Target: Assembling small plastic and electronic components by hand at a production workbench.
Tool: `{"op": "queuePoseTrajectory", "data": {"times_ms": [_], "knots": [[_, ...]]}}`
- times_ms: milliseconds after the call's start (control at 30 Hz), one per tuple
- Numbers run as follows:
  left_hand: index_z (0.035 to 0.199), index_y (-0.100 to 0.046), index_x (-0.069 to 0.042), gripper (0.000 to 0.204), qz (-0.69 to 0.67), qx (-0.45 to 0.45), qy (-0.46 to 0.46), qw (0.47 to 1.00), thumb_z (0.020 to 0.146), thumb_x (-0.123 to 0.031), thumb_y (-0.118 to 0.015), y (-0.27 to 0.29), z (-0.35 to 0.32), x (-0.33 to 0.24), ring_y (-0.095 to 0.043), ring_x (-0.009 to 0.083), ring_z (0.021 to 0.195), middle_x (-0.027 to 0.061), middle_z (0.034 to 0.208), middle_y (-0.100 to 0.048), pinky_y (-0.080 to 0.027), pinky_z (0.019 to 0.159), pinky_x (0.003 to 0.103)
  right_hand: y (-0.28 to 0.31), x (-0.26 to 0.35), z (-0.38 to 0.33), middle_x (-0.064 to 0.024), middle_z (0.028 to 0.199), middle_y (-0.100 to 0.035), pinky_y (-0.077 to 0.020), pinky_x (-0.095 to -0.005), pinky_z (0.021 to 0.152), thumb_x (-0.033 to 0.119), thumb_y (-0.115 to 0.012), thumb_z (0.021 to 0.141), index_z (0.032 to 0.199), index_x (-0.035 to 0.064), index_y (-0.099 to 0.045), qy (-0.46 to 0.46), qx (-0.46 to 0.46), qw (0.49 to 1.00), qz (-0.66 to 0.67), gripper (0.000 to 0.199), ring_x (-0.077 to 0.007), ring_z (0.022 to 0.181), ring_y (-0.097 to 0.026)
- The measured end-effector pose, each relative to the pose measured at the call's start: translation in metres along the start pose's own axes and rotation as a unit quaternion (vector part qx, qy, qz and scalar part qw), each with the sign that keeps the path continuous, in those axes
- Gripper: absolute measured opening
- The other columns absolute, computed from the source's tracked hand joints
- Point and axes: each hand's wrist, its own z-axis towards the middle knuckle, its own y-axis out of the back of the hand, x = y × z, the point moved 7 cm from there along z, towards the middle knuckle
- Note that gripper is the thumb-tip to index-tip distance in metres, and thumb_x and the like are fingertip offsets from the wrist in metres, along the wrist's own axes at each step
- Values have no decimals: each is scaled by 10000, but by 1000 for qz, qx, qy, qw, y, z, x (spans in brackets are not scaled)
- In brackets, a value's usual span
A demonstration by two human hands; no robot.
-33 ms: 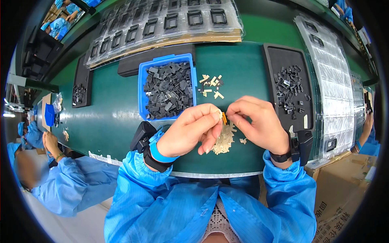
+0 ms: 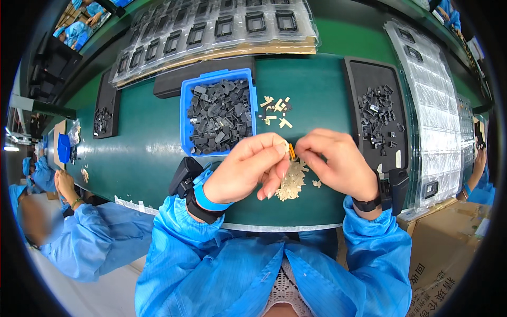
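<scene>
- A small orange piece (image 2: 291,151) sits pinched between the fingertips of both hands, held just above the green work surface (image 2: 142,153) near its front edge.
- The left hand (image 2: 248,166) has thumb and forefinger closed on the piece from the left; its other fingers curl loosely downward.
- The right hand (image 2: 335,161) meets it from the right, fingertips closed on the same piece.
- Directly beneath the hands lies a heap of pale tan bits (image 2: 291,182), with one stray bit just to its right.
- Behind the left hand stands a blue bin (image 2: 184,119) full of small dark grey parts.
- Right of the bin, a few tan scraps (image 2: 275,111) lie scattered.
- Further right, a black tray (image 2: 364,71) holds more dark parts.
- At the left, another person's blue sleeve (image 2: 100,238) rests by the table edge.
</scene>
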Motion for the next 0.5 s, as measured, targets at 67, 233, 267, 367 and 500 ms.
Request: {"op": "queuePoseTrajectory", "data": {"times_ms": [67,233,267,367,500], "knots": [[876,-498,-23,191,-32,-30,-18,999,942,-183,-419,4,-1,-5,-446,114,380,72,691,-538,-324,326,223,-8,-2,-3,-142,781,-610,-485,-383,615,-75,-508,718,835,24,-627,9,59,998,-31,194,-325,710,-607],[879,-502,-26,194,-50,-29,-38,998,946,-185,-414,6,-1,-12,-443,113,375,76,694,-538,-325,328,221,-1,-12,0,-152,780,-631,-498,-352,606,-48,-528,744,852,9,-630,-107,33,994,-19,160,-294,722,-633],[877,-501,-25,194,-53,-26,-39,997,946,-183,-413,6,-1,-12,-443,114,375,76,693,-537,-325,328,221,5,-16,-1,-147,773,-634,-498,-340,590,-30,-550,756,860,6,-630,-160,-1,987,-34,135,-275,716,-640],[870,-500,-26,194,-65,-18,-27,997,948,-179,-410,4,-1,-6,-447,114,377,76,693,-536,-326,330,218,9,-3,3,-98,772,-599,-485,-294,551,17,-673,718,848,26,-644,-84,-89,992,-5,134,-214,644,-610],[838,-493,-54,202,-84,33,5,996,958,-196,-413,-4,0,3,-483,72,450,16,695,-532,-343,364,191,11,20,-2,-69,857,-530,-470,-285,601,1,-735,655,821,38,-644,110,-146,981,-62,193,-194,723,-566]]}}
